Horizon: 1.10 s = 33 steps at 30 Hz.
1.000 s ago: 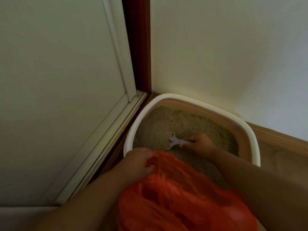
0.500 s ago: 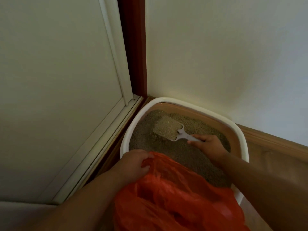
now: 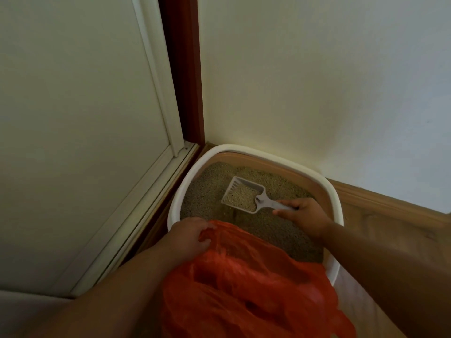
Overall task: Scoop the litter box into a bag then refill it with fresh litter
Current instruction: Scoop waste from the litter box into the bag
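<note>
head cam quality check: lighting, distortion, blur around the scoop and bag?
Head view: dim, warm light with dark corners; wide-angle bends the door frame and baseboard. Scoop in the right hand is fairly sharp, its slots readable. Orange bag held by the left hand is soft, with folds smeared. No glare.

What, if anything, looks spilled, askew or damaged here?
Nothing stands out. The scoop, held by the right hand, carries its litter over the litter box; the left hand grips the orange bag at the near rim. No litter shows outside.
</note>
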{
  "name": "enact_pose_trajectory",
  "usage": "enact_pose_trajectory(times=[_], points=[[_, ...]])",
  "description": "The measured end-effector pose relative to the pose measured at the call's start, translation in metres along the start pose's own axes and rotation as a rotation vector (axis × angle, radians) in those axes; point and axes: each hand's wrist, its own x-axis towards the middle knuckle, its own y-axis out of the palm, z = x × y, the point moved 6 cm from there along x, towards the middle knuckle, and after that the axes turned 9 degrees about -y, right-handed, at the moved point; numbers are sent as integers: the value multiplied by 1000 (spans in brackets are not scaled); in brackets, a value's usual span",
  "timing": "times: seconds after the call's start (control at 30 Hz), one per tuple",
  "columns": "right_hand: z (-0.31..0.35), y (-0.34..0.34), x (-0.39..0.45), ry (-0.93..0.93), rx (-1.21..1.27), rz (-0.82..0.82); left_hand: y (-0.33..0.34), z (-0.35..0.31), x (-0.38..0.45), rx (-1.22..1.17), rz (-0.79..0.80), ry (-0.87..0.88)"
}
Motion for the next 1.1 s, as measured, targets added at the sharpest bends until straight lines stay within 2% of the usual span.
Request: enact_pose_trajectory(times=[0.3, 0.47, 0.6, 0.73, 0.93, 1.1], points=[[10, 0, 3, -42, -45, 39, 0, 1, -1, -33, 3, 13], [10, -4, 5, -19, -66, -15, 1, 3, 0, -36, 4, 14], [12, -2, 3, -71, -103, 26, 2, 4, 1, -44, 11, 8], [8, -4, 2, -45, -130, 29, 4, 5, 1, -37, 11, 4], [5, -25, 8, 8, -242, 6, 2, 4, 0, -29, 7, 3], [2, -30, 16, 63, -419, 57, 1, 3, -1, -6, -3, 17]])
